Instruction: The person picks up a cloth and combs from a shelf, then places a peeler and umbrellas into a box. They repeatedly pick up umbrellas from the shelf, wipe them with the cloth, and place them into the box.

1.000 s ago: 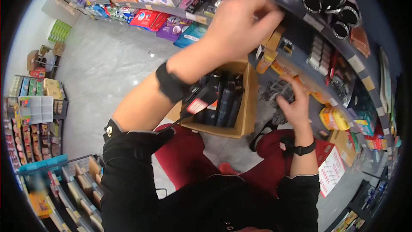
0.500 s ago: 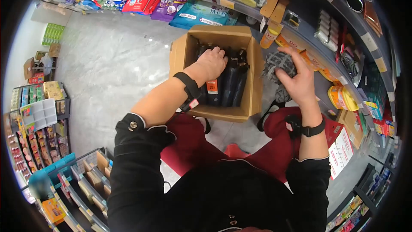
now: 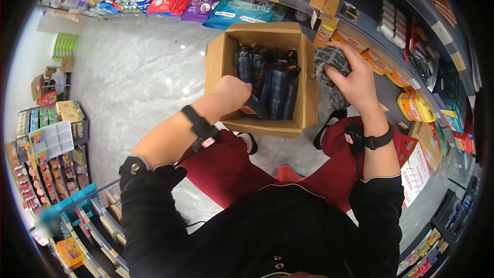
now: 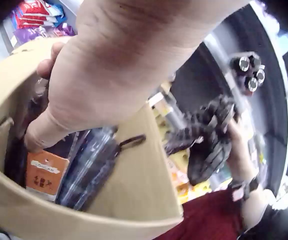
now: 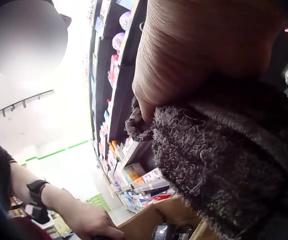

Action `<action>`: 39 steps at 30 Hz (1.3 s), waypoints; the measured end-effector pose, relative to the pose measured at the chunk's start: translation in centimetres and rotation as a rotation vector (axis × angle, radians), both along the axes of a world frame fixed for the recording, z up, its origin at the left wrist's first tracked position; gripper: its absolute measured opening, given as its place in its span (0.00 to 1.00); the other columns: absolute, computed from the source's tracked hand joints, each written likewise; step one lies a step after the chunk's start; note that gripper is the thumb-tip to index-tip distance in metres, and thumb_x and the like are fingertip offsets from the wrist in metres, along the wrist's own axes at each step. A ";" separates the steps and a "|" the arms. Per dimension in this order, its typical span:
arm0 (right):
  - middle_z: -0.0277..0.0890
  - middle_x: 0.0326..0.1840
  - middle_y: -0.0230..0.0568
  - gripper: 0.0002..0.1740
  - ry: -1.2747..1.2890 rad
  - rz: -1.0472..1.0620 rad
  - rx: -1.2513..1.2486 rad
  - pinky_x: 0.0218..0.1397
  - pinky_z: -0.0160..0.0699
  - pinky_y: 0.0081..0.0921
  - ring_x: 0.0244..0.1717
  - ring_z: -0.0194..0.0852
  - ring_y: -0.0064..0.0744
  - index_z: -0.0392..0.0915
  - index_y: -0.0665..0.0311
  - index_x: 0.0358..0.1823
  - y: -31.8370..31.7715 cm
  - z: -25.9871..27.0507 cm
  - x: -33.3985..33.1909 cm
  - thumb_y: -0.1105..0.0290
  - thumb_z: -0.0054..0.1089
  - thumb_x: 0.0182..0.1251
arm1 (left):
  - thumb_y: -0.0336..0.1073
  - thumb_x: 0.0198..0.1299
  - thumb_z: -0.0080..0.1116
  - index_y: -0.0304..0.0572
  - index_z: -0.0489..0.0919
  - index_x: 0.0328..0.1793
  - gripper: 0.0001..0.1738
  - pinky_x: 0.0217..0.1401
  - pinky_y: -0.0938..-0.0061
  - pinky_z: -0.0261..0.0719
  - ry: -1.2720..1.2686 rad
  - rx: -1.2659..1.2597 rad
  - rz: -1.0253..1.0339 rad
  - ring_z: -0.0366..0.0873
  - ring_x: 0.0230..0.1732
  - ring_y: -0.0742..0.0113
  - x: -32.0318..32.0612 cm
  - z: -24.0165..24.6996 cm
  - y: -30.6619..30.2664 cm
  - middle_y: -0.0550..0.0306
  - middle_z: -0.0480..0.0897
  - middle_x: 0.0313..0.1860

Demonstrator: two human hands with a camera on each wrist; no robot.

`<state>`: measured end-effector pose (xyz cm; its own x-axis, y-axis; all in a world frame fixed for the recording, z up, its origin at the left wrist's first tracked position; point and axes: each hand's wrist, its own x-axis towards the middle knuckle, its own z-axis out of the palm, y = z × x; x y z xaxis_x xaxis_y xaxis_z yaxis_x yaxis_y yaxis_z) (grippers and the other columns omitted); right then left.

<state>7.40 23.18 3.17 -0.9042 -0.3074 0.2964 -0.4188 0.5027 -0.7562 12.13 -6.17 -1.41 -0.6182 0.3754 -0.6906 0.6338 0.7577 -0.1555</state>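
Left hand (image 3: 232, 94) over carton (image 3: 309, 90) left side, gripping a dark umbrella (image 4: 34, 105); other umbrellas (image 3: 278, 87) packed to its right. Right hand (image 3: 361, 83) grasps grey cloth (image 3: 328, 62), just outside right wall. Orange tag (image 4: 46, 175) lettering too blurred. Floor (image 3: 136, 82) stretches off left.

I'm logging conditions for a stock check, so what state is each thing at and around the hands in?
Cardboard box: open at the top, flaps not closed
Plaid umbrellas: folded, packed side by side inside
Orange tag: in the box, printed face showing
Gray cloth: bunched up
Right hand: gripping the cloth
Left hand: curled, apparently gripping a dark item
Black wristband: fastened around the right wrist
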 end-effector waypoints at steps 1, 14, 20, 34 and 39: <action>0.82 0.49 0.45 0.24 0.018 -0.005 -0.010 0.52 0.78 0.32 0.50 0.82 0.44 0.78 0.61 0.53 0.1 -0.1 -0.1 0.70 0.69 0.52 | 0.39 0.58 0.61 0.44 0.78 0.52 0.17 0.41 0.65 0.81 0.076 0.087 0.038 0.83 0.40 0.55 0.3 1.0 -1.4 0.54 0.83 0.38; 0.82 0.43 0.38 0.18 0.044 -0.227 -0.407 0.52 0.75 0.23 0.47 0.78 0.24 0.75 0.71 0.53 2.5 -1.0 -1.5 0.74 0.60 0.61 | 0.37 0.42 0.77 0.38 0.77 0.52 0.31 0.38 0.64 0.80 0.833 1.127 0.687 0.83 0.36 0.54 6.0 5.8 -1.7 0.48 0.83 0.36; 0.81 0.44 0.40 0.21 0.154 -0.258 -0.348 0.59 0.71 0.29 0.49 0.77 0.32 0.77 0.67 0.50 1.4 3.4 3.4 0.79 0.60 0.51 | 0.37 0.56 0.67 0.36 0.78 0.53 0.21 0.22 0.80 0.72 -0.257 1.751 1.435 0.77 0.26 0.77 4.8 5.4 7.5 0.59 0.81 0.31; 0.82 0.49 0.50 0.26 -0.046 -0.487 0.216 0.50 0.75 0.31 0.46 0.81 0.41 0.77 0.70 0.55 8.6 2.5 -0.1 0.58 0.62 0.64 | 0.40 0.54 0.65 0.30 0.80 0.47 0.20 0.19 0.73 0.72 -0.477 1.725 0.979 0.75 0.17 0.72 8.1 3.1 11.1 0.57 0.79 0.22; 0.79 0.53 0.46 0.24 -0.195 -0.460 -0.955 0.56 0.80 0.36 0.49 0.81 0.39 0.74 0.69 0.59 15.6 1.6 -2.6 0.56 0.47 0.75 | 0.41 0.59 0.63 0.32 0.79 0.49 0.20 0.17 0.77 0.68 -0.760 1.768 1.098 0.73 0.16 0.74 8.2 5.0 10.3 0.58 0.78 0.23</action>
